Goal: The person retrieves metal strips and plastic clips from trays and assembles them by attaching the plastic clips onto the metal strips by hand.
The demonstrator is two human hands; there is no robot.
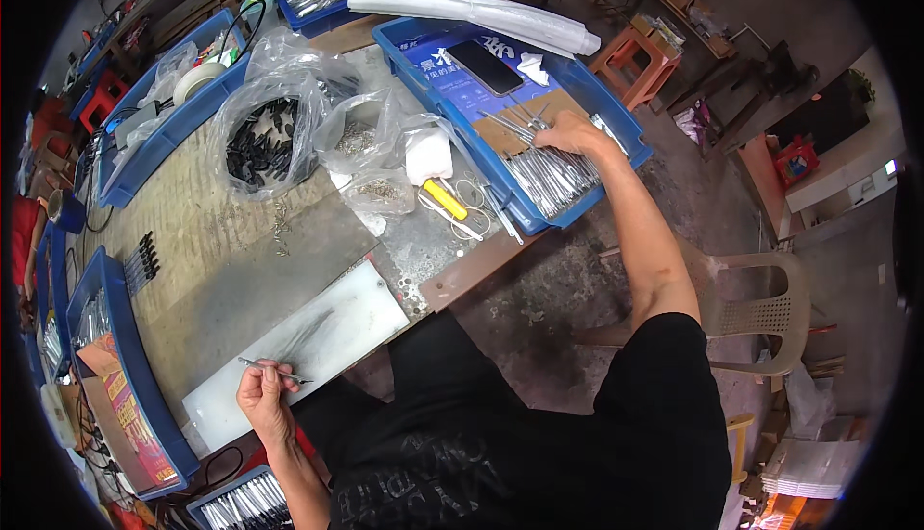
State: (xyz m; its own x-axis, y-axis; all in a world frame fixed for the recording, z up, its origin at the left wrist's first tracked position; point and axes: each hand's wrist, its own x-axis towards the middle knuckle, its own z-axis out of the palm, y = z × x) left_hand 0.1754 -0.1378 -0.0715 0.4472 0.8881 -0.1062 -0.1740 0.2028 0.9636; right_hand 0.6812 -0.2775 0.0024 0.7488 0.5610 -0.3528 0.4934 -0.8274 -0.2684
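A slim rod (pixel 296 377) is pinched in the nearly closed left hand (pixel 267 395) over the near edge of the white board (pixel 356 313); within the blue tray (pixel 525 215), metal rods (pixel 553 181) are touched by the curled right hand (pixel 575 135), hold unclear, with wide room between

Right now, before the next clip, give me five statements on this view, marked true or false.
1. The left hand holds a slim metal rod. True.
2. The right hand touches metal rods in a blue tray. True.
3. That tray holds only rods. False: a black phone lies in it too.
4. Both hands are inside the tray. False: the left is at a white board.
5. A clear bag holds black pieces. True.
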